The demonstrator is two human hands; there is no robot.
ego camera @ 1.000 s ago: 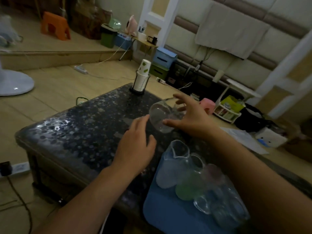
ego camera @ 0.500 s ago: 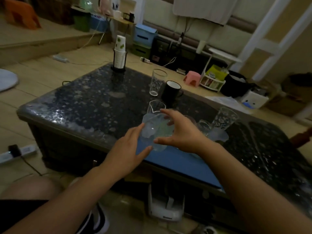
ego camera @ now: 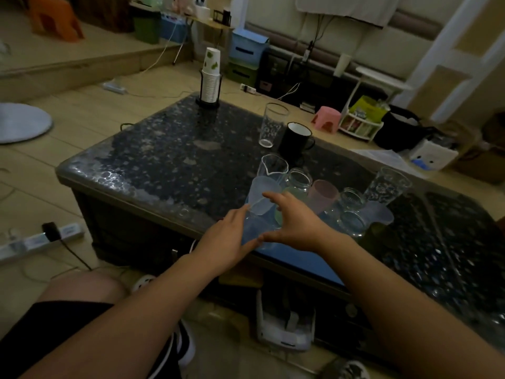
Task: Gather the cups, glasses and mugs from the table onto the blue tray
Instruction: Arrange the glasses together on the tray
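A blue tray (ego camera: 297, 261) lies at the table's near edge. A clear glass (ego camera: 254, 228) sits low over its near left corner, my left hand (ego camera: 226, 239) and my right hand (ego camera: 295, 225) wrapped around it from either side. Behind it on the tray stand a frosted blue cup (ego camera: 263, 192), a spouted clear beaker (ego camera: 273, 166), a jar (ego camera: 297, 180), a pink cup (ego camera: 323, 192) and a patterned tall glass (ego camera: 388, 186). Beyond the tray, on the dark table (ego camera: 164, 160), stand a tall clear glass (ego camera: 269, 124) and a black mug (ego camera: 296, 139).
A stack of paper cups (ego camera: 210, 77) in a black holder stands at the table's far corner. A power strip (ego camera: 41, 239) and cables lie on the floor at left. My knee (ego camera: 82, 291) is below the table edge.
The view has dropped back and both hands have carried the clear glass from mid-table toward me and down onto the tray's near left corner.
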